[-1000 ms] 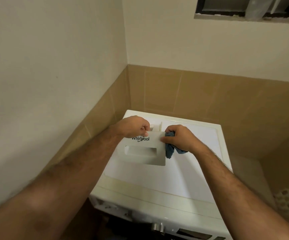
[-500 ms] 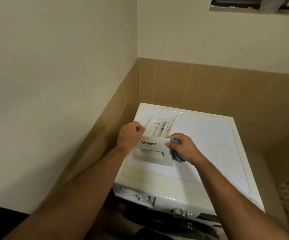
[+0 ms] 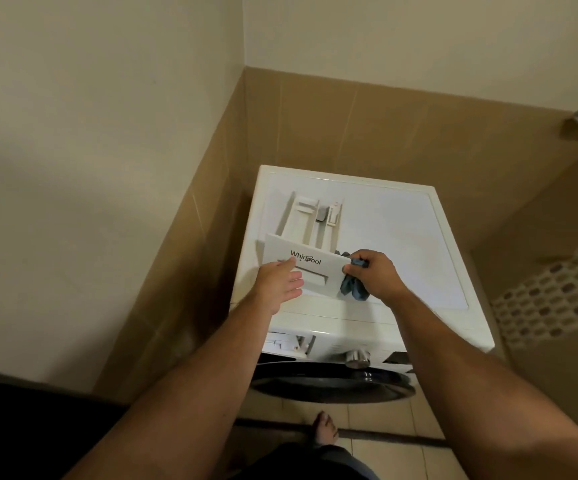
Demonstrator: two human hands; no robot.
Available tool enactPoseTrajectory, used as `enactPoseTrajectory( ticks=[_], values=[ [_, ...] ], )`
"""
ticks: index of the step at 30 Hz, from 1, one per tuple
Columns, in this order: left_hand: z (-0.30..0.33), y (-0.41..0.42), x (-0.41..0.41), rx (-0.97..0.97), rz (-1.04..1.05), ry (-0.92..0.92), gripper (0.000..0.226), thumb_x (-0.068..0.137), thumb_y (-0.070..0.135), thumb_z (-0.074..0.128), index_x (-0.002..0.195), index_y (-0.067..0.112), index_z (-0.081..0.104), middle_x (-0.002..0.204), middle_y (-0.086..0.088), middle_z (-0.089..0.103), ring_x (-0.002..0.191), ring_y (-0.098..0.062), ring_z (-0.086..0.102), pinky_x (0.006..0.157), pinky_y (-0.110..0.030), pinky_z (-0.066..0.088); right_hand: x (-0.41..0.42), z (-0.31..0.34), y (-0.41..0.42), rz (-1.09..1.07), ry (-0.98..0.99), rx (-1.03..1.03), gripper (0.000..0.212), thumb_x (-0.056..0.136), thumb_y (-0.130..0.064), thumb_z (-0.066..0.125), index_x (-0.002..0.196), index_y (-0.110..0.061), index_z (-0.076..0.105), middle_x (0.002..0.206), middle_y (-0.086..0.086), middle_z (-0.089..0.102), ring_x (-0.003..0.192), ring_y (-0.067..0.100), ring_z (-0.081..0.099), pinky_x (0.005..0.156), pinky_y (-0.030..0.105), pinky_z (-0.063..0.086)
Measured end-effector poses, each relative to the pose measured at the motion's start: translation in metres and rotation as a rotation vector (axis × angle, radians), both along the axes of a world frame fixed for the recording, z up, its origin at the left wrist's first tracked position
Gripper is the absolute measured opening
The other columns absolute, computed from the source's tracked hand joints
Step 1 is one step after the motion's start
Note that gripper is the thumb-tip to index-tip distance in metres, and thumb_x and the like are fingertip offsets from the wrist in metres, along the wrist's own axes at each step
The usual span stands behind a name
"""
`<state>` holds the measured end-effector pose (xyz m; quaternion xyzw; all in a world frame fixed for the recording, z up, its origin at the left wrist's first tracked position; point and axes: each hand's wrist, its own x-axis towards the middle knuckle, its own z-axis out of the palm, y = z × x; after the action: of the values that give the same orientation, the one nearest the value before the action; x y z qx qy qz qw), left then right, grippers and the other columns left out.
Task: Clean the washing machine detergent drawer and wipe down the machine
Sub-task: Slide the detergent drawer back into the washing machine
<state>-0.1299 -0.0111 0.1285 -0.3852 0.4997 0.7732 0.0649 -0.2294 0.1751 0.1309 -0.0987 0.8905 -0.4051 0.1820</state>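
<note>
Left wall plain and painted, a tan tiled band point(image 3: 401, 133) below it running round the corner. Washing machine point(image 3: 401, 237) stands in that corner, white top facing up.

Detergent drawer point(image 3: 310, 244) is out of the machine and lies on the machine's top, left half. Its long axis runs away from the person: front panel nearest, compartments pointing toward the back wall. Panel reads "Whirlpool" in dark script, with a recessed handle slot below the lettering. Empty drawer slot point(image 3: 289, 342) shows at the machine's front, upper left, directly below the drawer.

Left hand point(image 3: 280, 284) lies on the left part of the panel, fingers straight and spread a little, flat on the plastic; not gripping. Reads as a steadying press.

Right hand point(image 3: 372, 273) is at the panel's right edge, fingers curled tight round a bunched blue cloth point(image 3: 353, 287); cloth tails hang below the fist, touching the machine top. Thumb and cloth meet the panel's right corner.

Judgement: the compartments lie beyond both hands, further along the drawer's axis. The right hand, with the cloth, is nearer the right-side compartments; reaching them means moving forward over the panel.

Knob point(image 3: 357, 358) and dark door point(image 3: 332, 384) below. Perforated white basket point(image 3: 557, 292) at far right.
</note>
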Motion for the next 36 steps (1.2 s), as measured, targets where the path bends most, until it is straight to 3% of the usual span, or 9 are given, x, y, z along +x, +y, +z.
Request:
enactPoseTrajectory(
  ticks=[5, 8, 11, 14, 18, 21, 24, 31, 36],
  values=[
    [-0.008, 0.007, -0.003, 0.163, 0.135, 0.006, 0.056, 0.095, 0.041, 0.056, 0.134, 0.002, 0.046, 0.130, -0.021, 0.058, 0.105, -0.029, 0.064, 0.086, -0.039, 0.056, -0.002, 0.001, 0.024, -0.049, 0.042, 0.009, 0.012, 0.086, -0.007, 0.065, 0.091, -0.018, 0.068, 0.089, 0.002, 0.068, 0.087, 0.024, 0.064, 0.082, 0.036, 0.053],
    [-0.009, 0.010, -0.009, 0.281, 0.185, 0.005, 0.075, 0.092, 0.054, 0.053, 0.145, 0.003, 0.032, 0.144, -0.020, 0.046, 0.127, -0.034, 0.051, 0.105, -0.046, 0.044, -0.008, -0.001, 0.046, -0.074, 0.081, 0.087, 0.015, 0.087, -0.007, 0.061, 0.097, -0.016, 0.069, 0.088, 0.003, 0.068, 0.083, 0.023, 0.065, 0.080, 0.037, 0.055],
    [-0.010, 0.020, -0.020, 0.351, 0.226, -0.014, 0.088, 0.087, 0.064, 0.053, 0.149, 0.009, 0.025, 0.150, -0.021, 0.036, 0.137, -0.035, 0.039, 0.111, -0.051, 0.034, -0.010, -0.004, 0.061, 0.046, 0.132, 0.195, 0.014, 0.085, -0.008, 0.060, 0.091, -0.017, 0.068, 0.082, 0.003, 0.067, 0.075, 0.020, 0.065, 0.062, 0.026, 0.050],
    [-0.011, 0.030, -0.032, 0.301, 0.215, -0.050, 0.101, 0.074, 0.076, 0.056, 0.143, 0.006, 0.032, 0.145, -0.017, 0.043, 0.133, -0.036, 0.043, 0.102, -0.050, 0.043, -0.006, -0.019, 0.069, 0.234, 0.233, 0.319, 0.019, 0.085, -0.016, 0.061, 0.100, -0.021, 0.071, 0.093, 0.005, 0.062, 0.078, 0.024, 0.064, 0.061, 0.024, 0.041],
    [-0.008, 0.037, -0.049, 0.243, 0.298, -0.074, 0.089, 0.069, 0.070, 0.069, 0.132, 0.012, 0.042, 0.124, -0.014, 0.059, 0.117, -0.035, 0.056, 0.100, -0.060, 0.043, 0.001, -0.036, 0.070, 0.329, 0.244, 0.348, 0.039, 0.088, -0.030, 0.064, 0.127, -0.026, 0.062, 0.110, 0.005, 0.054, 0.092, 0.023, 0.061, 0.071, 0.024, 0.038],
    [-0.010, 0.043, -0.056, 0.100, 0.350, -0.106, 0.076, 0.072, 0.052, 0.078, 0.126, 0.009, 0.048, 0.108, -0.017, 0.064, 0.091, -0.030, 0.066, 0.072, -0.050, 0.058, 0.004, -0.044, 0.070, 0.400, 0.231, 0.362, 0.058, 0.088, -0.038, 0.065, 0.142, -0.028, 0.046, 0.121, 0.003, 0.055, 0.106, 0.023, 0.059, 0.079, 0.026, 0.043],
    [-0.012, 0.048, -0.059, 0.081, 0.374, -0.061, 0.056, 0.081, 0.032, 0.076, 0.122, 0.002, 0.052, 0.110, -0.020, 0.063, 0.086, -0.030, 0.065, 0.054, -0.042, 0.057, 0.004, -0.049, 0.069, 0.410, 0.284, 0.408, 0.066, 0.089, -0.041, 0.063, 0.147, -0.025, 0.037, 0.134, 0.003, 0.053, 0.120, 0.025, 0.050, 0.089, 0.034, 0.044],
    [-0.011, 0.053, -0.047, 0.059, 0.520, -0.023, 0.051, 0.078, 0.024, 0.077, 0.118, 0.003, 0.052, 0.106, -0.018, 0.062, 0.097, -0.031, 0.063, 0.066, -0.043, 0.061, 0.011, -0.079, 0.060, 0.572, 0.360, 0.399, 0.058, 0.101, -0.038, 0.041, 0.153, -0.016, 0.027, 0.162, 0.009, 0.012, 0.148, 0.032, 0.009, 0.120, 0.042, 0.017],
    [-0.011, 0.042, -0.014, 0.089, 0.596, 0.036, 0.052, 0.081, 0.017, 0.072, 0.125, 0.004, 0.048, 0.105, -0.020, 0.062, 0.097, -0.032, 0.064, 0.074, -0.046, 0.060, 0.021, -0.097, 0.049, 0.596, 0.450, 0.396, 0.053, 0.098, -0.035, 0.039, 0.147, -0.014, 0.039, 0.153, 0.015, 0.029, 0.136, 0.035, 0.028, 0.109, 0.047, 0.036]
  ],
)
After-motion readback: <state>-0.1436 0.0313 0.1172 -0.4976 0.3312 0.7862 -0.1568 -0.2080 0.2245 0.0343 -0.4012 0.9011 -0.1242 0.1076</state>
